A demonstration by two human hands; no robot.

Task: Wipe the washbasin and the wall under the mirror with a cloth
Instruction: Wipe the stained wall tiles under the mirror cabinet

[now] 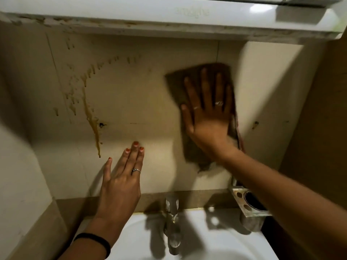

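Observation:
My right hand [208, 117] lies flat with fingers spread on a dark brown cloth [195, 152], pressing it against the beige wall [131, 91] under the white mirror cabinet [150, 14]. The cloth is blurred. My left hand [122, 182] rests flat and empty on the wall lower down, fingers together, above the washbasin [216, 239]. Brown drip stains [92, 119] run down the wall left of both hands.
A metal tap [171, 218] stands at the back of the basin. A metal toothbrush holder [247, 203] is fixed to the wall at the right, under my right forearm. Side walls close in on the left and right. A small hole [101, 125] marks the wall.

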